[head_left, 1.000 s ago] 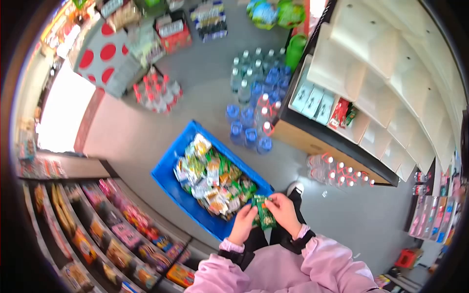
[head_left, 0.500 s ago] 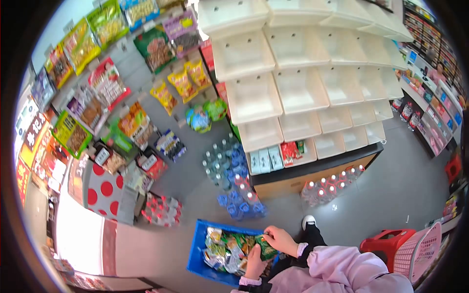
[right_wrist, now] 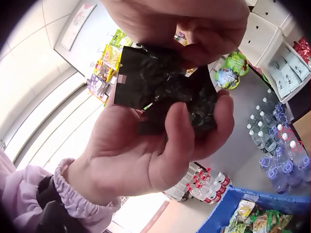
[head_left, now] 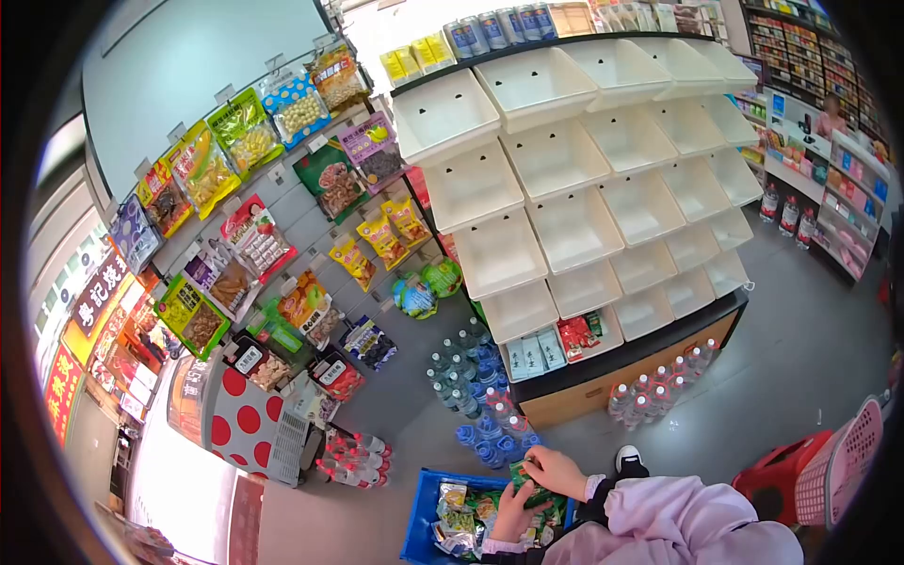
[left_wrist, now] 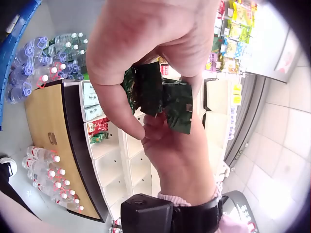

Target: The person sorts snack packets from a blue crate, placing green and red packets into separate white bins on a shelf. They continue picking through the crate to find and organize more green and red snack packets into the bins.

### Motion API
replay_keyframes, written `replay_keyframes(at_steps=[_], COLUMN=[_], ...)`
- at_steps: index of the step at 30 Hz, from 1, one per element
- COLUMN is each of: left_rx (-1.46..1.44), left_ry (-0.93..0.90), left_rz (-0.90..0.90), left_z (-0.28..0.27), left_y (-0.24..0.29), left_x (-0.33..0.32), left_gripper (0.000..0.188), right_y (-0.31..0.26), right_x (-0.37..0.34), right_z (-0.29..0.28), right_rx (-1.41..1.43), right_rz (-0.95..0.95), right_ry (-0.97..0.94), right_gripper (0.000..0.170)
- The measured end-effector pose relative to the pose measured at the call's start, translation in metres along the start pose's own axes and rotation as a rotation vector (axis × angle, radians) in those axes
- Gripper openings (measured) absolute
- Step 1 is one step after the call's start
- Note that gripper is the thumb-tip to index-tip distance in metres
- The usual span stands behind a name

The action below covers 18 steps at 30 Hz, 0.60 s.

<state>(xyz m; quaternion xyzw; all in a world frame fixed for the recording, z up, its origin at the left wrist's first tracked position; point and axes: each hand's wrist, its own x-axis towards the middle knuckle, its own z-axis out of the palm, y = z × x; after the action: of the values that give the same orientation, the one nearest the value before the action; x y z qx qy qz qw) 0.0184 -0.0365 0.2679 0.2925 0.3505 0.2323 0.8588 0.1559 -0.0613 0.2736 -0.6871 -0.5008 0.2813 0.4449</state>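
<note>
In the head view, both hands are close together over the blue crate point(head_left: 424, 508), at the bottom. Small green foil packets point(head_left: 525, 478) are between them. The left hand point(head_left: 513, 513) grips packets from below, its thumb and curled fingers around them in the right wrist view, where the packets point(right_wrist: 146, 77) look dark. From above, the right hand point(head_left: 557, 471) pinches the packets' upper part. Two packet ends point(left_wrist: 179, 107) show between the hands in the left wrist view. Mixed snack packets point(head_left: 454, 523) fill the crate.
White tiered shelf bins point(head_left: 570, 226) stand ahead; a lower one holds red packets point(head_left: 574, 337) beside pale blue boxes point(head_left: 537, 353). Bottles point(head_left: 659, 388) stand on the floor along the shelf base. At the right are a red stool point(head_left: 777, 480) and a pink basket point(head_left: 838, 461).
The head view has tilted up from the crate to the shelves and hanging snacks. Both hands stay over the crate, still holding the green packets.
</note>
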Motion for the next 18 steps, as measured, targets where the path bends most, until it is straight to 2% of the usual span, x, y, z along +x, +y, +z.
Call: replay_keyframes(at_steps=[10, 14, 16, 18], left_rx=[-0.017, -0.018, -0.004, 0.007], left_ry=[0.066, 0.08, 0.057, 0.064], left_rz=[0.072, 0.127, 0.134, 0.151], left_z=[-0.012, -0.009, -0.009, -0.006], left_y=[0.018, 0.025, 0.027, 0.03], left_x=[-0.013, -0.018, -0.018, -0.019], left_gripper=[0.025, 0.023, 0.023, 0.022], right_y=[-0.008, -0.012, -0.032, -0.032], right_x=[0.005, 0.003, 0.002, 0.002], right_z=[-0.01, -0.012, -0.024, -0.024], right_rx=[0.161, 0.334, 0.376, 0.366], right_rz=[-0.079, 0.004, 0.085, 0.016], right_ry=[-0.276, -0.458, -0.583, -0.565], right_gripper=[0.046, 0.049, 0.049, 0.046])
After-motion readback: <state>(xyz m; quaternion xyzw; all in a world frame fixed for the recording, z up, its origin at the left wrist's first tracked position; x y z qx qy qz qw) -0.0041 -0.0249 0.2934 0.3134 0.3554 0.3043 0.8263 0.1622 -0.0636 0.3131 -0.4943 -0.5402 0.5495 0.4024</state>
